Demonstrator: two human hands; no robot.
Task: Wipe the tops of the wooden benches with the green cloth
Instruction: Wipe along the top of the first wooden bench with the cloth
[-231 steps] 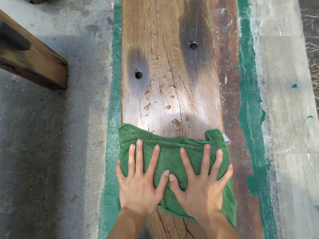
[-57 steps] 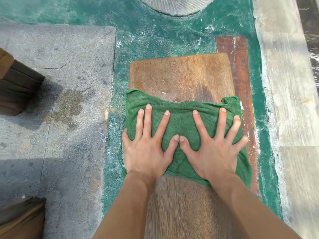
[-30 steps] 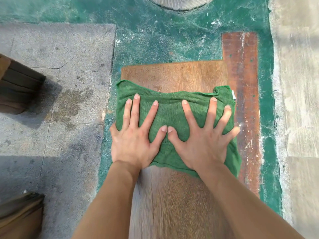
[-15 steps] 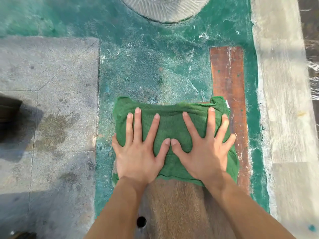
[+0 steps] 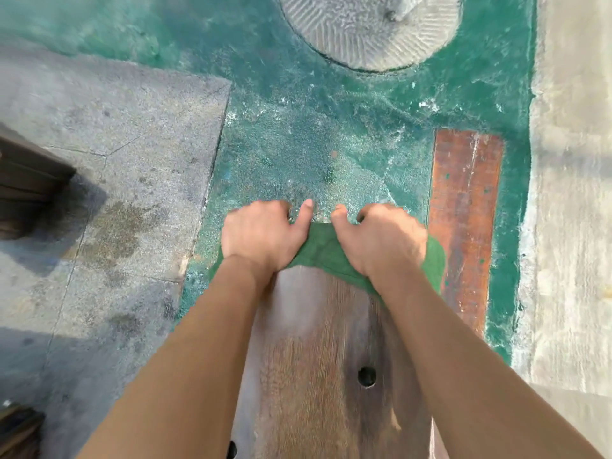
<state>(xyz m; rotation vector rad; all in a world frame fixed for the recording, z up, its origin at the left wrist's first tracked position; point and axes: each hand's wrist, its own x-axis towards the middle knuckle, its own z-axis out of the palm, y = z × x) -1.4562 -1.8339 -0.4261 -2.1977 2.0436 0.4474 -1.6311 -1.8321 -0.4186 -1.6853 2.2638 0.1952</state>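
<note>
The wooden bench (image 5: 314, 342) runs away from me down the middle of the head view, its top blurred, with a dark bolt hole (image 5: 367, 376). The green cloth (image 5: 323, 248) lies bunched over the bench's far end. My left hand (image 5: 261, 233) and my right hand (image 5: 381, 236) sit side by side on it. Their fingers curl down over the end edge and grip the cloth, while both thumbs point forward. Most of the cloth is hidden under the hands; a fold sticks out to the right of my right wrist.
Green painted ground (image 5: 298, 144) lies beyond the bench end, with a round ribbed stone disc (image 5: 367, 24) at the top. A reddish plank (image 5: 463, 210) runs along the right, beside a pale concrete strip (image 5: 573, 193). Another dark bench end (image 5: 23, 183) stands on grey paving at the left.
The hands pushed the cloth forward to the bench's far end. The fingers, spread flat before, now curl over the end edge and bunch the cloth.
</note>
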